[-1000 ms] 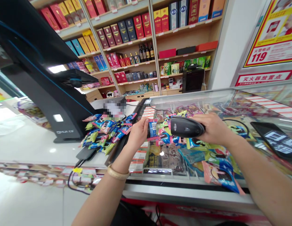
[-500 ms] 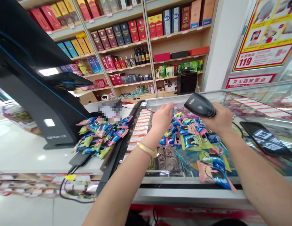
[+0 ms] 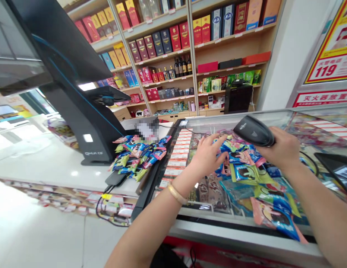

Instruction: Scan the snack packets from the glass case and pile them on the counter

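My right hand (image 3: 285, 147) grips a black barcode scanner (image 3: 254, 131), its head pointing left above the glass counter. My left hand (image 3: 208, 154) has its fingers spread at the left side of a pile of small snack packets (image 3: 244, 172), blue, green and pink; its fingertips reach the packets. I see nothing held in that hand, and a bracelet is on its wrist. Nearer the front edge of the glass lies a pink and blue packet (image 3: 275, 217). A second heap of similar packets (image 3: 139, 154) lies on the white counter to the left.
A black checkout terminal (image 3: 97, 143) stands on the white counter (image 3: 86, 178) at the left. A dark phone-like device (image 3: 337, 167) lies on the glass at the right. Shelves with boxed bottles (image 3: 164, 41) line the back wall. A black cable trails below the left counter.
My left hand has opened from closed fingers to a spread over the pile's left side. The view has swung left, so things appear further right. The scanner stays in my right hand.
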A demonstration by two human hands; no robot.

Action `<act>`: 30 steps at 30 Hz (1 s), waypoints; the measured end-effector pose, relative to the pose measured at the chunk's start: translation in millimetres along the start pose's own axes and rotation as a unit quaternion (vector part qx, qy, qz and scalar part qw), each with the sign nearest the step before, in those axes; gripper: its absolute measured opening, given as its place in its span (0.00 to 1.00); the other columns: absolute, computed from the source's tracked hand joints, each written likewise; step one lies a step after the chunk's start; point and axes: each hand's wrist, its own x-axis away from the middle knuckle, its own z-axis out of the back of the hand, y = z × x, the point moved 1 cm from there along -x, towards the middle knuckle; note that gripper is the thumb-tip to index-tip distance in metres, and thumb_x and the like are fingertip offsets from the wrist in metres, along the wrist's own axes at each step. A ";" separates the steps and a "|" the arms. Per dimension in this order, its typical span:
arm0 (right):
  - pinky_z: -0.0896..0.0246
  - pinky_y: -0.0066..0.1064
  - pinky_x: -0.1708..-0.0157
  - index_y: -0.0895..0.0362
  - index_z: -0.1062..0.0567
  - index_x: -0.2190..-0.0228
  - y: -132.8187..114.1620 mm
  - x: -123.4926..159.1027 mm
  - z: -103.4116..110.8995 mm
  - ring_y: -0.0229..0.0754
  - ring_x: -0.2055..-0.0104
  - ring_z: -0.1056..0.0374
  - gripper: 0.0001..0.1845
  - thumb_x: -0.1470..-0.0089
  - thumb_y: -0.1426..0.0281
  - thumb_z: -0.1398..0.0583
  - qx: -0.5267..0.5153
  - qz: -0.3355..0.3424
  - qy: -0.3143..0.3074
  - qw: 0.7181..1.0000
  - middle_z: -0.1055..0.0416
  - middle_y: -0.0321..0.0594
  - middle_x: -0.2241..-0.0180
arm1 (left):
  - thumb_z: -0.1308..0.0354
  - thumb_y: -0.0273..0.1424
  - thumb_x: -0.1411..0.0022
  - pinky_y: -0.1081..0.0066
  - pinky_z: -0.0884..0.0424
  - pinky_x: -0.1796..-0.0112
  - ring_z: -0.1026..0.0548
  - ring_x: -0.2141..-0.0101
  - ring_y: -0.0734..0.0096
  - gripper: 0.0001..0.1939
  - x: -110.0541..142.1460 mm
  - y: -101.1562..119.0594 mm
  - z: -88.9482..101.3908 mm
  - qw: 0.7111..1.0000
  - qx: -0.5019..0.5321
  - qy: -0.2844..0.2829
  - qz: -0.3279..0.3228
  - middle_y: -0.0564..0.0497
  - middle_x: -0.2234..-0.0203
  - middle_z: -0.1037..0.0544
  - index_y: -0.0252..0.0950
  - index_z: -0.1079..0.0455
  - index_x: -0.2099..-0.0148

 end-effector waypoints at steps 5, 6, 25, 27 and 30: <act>0.44 0.32 0.74 0.54 0.25 0.70 1.7 2.1 -3.9 0.49 0.69 0.25 0.10 0.49 0.60 0.40 -0.003 0.018 0.032 0.999 0.23 0.46 0.72 | 0.44 0.30 0.33 0.49 0.35 0.37 0.31 0.38 0.52 0.26 77.4 -44.6 51.5 0.993 -0.038 0.088 0.071 0.39 0.39 0.29 0.41 0.35 0.34; 0.44 0.33 0.74 0.54 0.25 0.70 1.7 2.4 -4.6 0.49 0.69 0.25 0.11 0.50 0.60 0.40 -0.004 0.020 0.032 0.999 0.23 0.46 0.72 | 0.44 0.30 0.34 0.51 0.33 0.39 0.30 0.39 0.53 0.26 94.5 -55.6 63.9 0.988 -0.051 0.113 0.090 0.39 0.40 0.29 0.40 0.34 0.34; 0.41 0.34 0.73 0.51 0.26 0.71 -6.1 8.1 -10.8 0.49 0.69 0.26 0.11 0.52 0.57 0.38 -0.047 0.048 -0.010 0.998 0.25 0.44 0.73 | 0.40 0.46 0.47 0.52 0.30 0.42 0.25 0.47 0.47 0.28 211.7 -184.4 164.8 0.903 -0.132 0.151 0.380 0.39 0.48 0.21 0.39 0.23 0.47; 0.42 0.34 0.74 0.51 0.27 0.72 -6.6 8.2 -10.9 0.49 0.70 0.26 0.11 0.52 0.56 0.37 -0.049 0.055 -0.003 0.997 0.24 0.45 0.73 | 0.42 0.44 0.45 0.54 0.29 0.43 0.24 0.48 0.48 0.24 211.1 -184.6 164.9 0.906 -0.118 0.160 0.374 0.39 0.50 0.20 0.38 0.22 0.49; 0.41 0.36 0.74 0.50 0.28 0.73 -7.4 8.3 -11.7 0.50 0.70 0.26 0.11 0.54 0.56 0.38 -0.047 0.050 -0.004 0.998 0.23 0.45 0.72 | 0.45 0.43 0.41 0.55 0.29 0.44 0.23 0.49 0.49 0.22 211.5 -184.5 166.4 0.901 -0.098 0.189 0.378 0.38 0.52 0.20 0.36 0.23 0.51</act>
